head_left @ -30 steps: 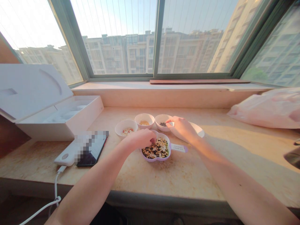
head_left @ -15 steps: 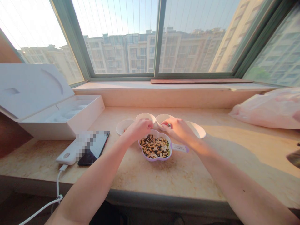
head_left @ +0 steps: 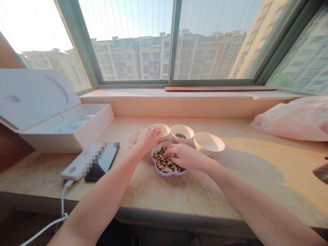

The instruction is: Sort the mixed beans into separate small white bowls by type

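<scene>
A lilac bowl (head_left: pixel 156 168) of mixed beans and seeds sits on the stone sill in front of me. My right hand (head_left: pixel 183 157) lies over it with its fingers curled down into the mix. My left hand (head_left: pixel 148 137) reaches over the rim of a small white bowl (head_left: pixel 164 129) holding yellow grains, its fingers pinched together. To the left of that is a white bowl (head_left: pixel 131 138) partly hidden by my left hand. To the right stand a white bowl (head_left: pixel 182 131) with dark seeds and an empty white bowl (head_left: pixel 209 143).
An open white box (head_left: pixel 64 128) stands at the left with its lid raised. A phone (head_left: pixel 101 162) and a white power bank (head_left: pixel 73 170) with a cable lie in front of it. A pink plastic bag (head_left: pixel 294 118) rests at the right. The window ledge runs behind the bowls.
My right hand has come back from the dark-seed bowl down into the lilac bowl. My left hand has moved from the lilac bowl up to the yellow-grain bowl.
</scene>
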The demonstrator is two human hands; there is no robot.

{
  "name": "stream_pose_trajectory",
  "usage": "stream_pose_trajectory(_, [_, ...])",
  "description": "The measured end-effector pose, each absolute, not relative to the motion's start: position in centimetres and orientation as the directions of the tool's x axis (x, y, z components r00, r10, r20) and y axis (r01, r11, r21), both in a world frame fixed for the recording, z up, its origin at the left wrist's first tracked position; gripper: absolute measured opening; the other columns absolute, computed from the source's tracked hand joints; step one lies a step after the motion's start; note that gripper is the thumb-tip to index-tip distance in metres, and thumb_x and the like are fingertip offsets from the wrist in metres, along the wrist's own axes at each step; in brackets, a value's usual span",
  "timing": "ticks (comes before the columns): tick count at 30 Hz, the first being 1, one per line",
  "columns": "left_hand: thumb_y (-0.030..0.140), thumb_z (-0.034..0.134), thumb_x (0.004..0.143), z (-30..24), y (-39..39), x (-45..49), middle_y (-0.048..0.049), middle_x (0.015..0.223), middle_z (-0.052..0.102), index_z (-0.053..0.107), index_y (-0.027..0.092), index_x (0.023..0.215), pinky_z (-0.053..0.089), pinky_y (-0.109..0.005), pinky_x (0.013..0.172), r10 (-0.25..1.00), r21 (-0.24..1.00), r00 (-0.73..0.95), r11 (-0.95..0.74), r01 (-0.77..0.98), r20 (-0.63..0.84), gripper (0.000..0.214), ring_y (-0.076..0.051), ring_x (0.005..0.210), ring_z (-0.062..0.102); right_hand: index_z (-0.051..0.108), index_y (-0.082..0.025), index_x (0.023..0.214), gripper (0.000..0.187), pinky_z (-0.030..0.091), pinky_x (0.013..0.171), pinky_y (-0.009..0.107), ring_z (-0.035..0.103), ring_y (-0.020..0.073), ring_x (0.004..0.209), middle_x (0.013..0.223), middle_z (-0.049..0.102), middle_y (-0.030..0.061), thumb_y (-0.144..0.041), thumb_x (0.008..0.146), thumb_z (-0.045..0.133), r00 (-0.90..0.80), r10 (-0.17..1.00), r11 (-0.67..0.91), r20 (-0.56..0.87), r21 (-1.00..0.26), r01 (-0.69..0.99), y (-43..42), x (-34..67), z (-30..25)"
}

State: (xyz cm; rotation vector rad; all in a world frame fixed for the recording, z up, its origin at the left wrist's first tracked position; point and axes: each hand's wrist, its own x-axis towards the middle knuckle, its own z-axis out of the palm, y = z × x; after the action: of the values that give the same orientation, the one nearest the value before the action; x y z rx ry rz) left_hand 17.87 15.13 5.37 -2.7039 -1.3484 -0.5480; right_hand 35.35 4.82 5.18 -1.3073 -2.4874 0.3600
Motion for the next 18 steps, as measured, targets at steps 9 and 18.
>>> stream_pose_trajectory(9, [0.016, 0.045, 0.092, 6.1, 14.5, 17.7, -0.0099, 0.106, 0.074, 0.075, 0.018, 0.094, 0.049, -0.03, 0.082, 0.757, 0.087, 0.576, -0.625, 0.776, 0.308, 0.03, -0.023, 0.092, 0.069, 0.073, -0.019, 0.116, 0.033, 0.049, 0.101, 0.041, 0.065, 0.0254, 0.111, 0.128, 0.067, 0.0088, -0.016, 0.096, 0.047, -0.54, 0.836, 0.532, 0.1, -0.389, 0.752, 4.7, 34.9, 4.9])
stream_pose_trajectory(18, [0.018, 0.044, 0.094, 6.5, 14.0, 17.8, -0.0107, 0.107, 0.074, 0.074, 0.018, 0.097, 0.049, -0.031, 0.083, 0.757, 0.081, 0.579, -0.626, 0.776, 0.302, 0.031, -0.023, 0.093, 0.068, 0.079, -0.022, 0.097, 0.024, 0.052, 0.089, 0.033, 0.068, 0.0211, 0.096, 0.108, 0.073, 0.0057, -0.018, 0.094, 0.055, -0.585, 0.801, 0.576, 0.123, -0.421, 0.7, 4.8, 34.5, 4.9])
